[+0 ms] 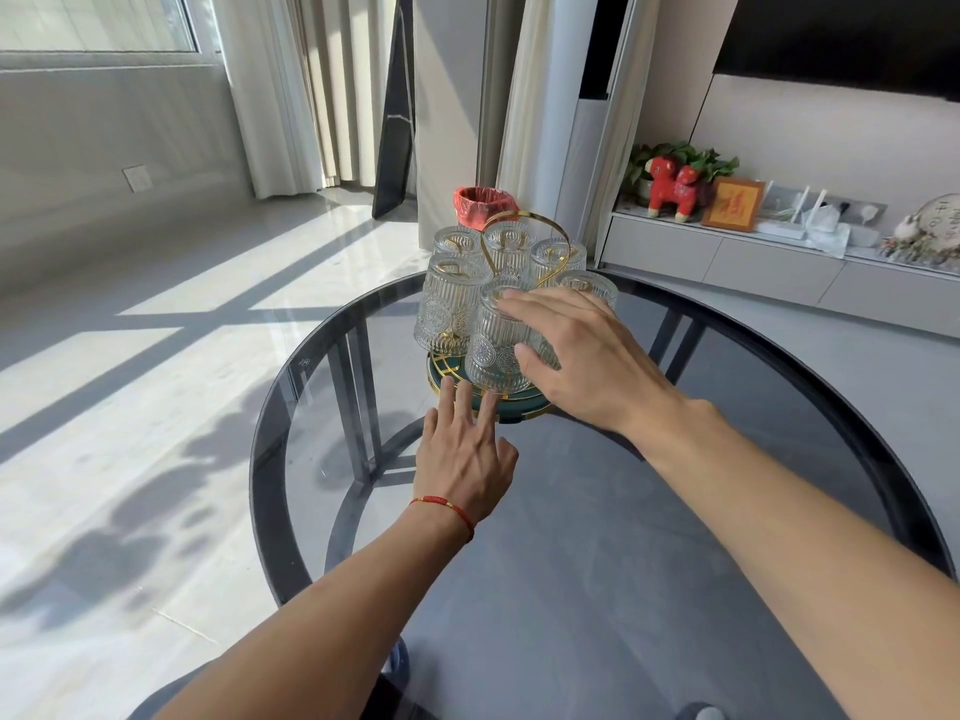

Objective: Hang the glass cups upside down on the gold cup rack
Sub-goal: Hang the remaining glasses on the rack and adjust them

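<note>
On the far half of the round smoked-glass tabletop (597,537), ringed by a dark rim, stands the gold cup rack (524,246): a thin wire loop handle rising from a round green base (524,405) edged in gold. Six ribbed glass cups hang mouth-down around it, each clear, fluted, pressed with a round medallion near the rim. The nearest glass cup (493,345) sits at the front of the rack, tilted slightly toward the viewer. The right hand (587,361) wraps it from the right, fingers (524,304) laid over its upturned bottom and thumb against its side, the grip closed on the cup. The left hand (462,454) lies flat and spread, grip apart, fingertips (447,394) touching the near edge of the green base; a red cord bracelet (447,509) circles that wrist. The near half of the tabletop is bare glass, showing the dark legs below. Beyond the rack, a red-lined bin (480,205) stands on the pale tiled floor (156,356)
</note>
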